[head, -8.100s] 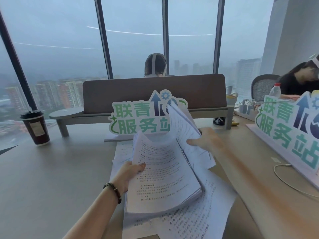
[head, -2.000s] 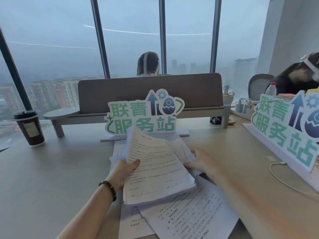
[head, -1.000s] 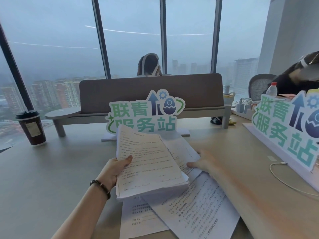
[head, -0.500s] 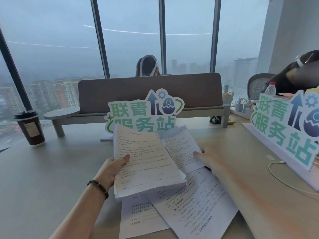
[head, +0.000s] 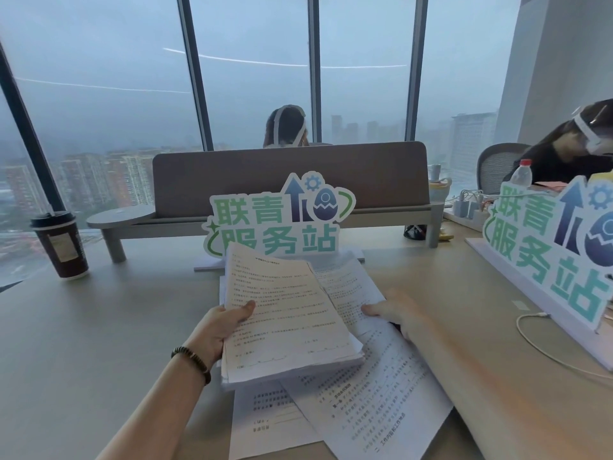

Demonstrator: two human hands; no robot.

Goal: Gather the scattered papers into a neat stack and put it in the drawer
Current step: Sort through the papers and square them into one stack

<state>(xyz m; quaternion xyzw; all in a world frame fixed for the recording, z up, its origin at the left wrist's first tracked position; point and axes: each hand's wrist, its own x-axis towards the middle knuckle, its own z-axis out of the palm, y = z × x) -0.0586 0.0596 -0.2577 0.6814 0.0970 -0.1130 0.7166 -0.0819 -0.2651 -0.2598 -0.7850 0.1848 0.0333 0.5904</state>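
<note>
My left hand (head: 219,330) grips the left edge of a thick stack of printed papers (head: 285,320), held slightly above the desk with its thumb on top. Beside the stack my right hand (head: 394,313) rests on a loose printed sheet (head: 348,287), fingers pinching its near edge. More loose sheets (head: 371,410) lie spread on the desk under and in front of the stack, one (head: 265,423) at the lower left. No drawer is in view.
A green-lettered standing sign (head: 275,224) is just behind the papers, another sign (head: 550,247) at the right with a white cable (head: 530,340) near it. A coffee cup (head: 61,245) stands far left. A desk divider (head: 292,177) and two seated people are beyond.
My left hand has lowered the stack and shifted it left over the last seconds. My right hand let go of the lifted sheets and moved onto the loose sheet on the right.
</note>
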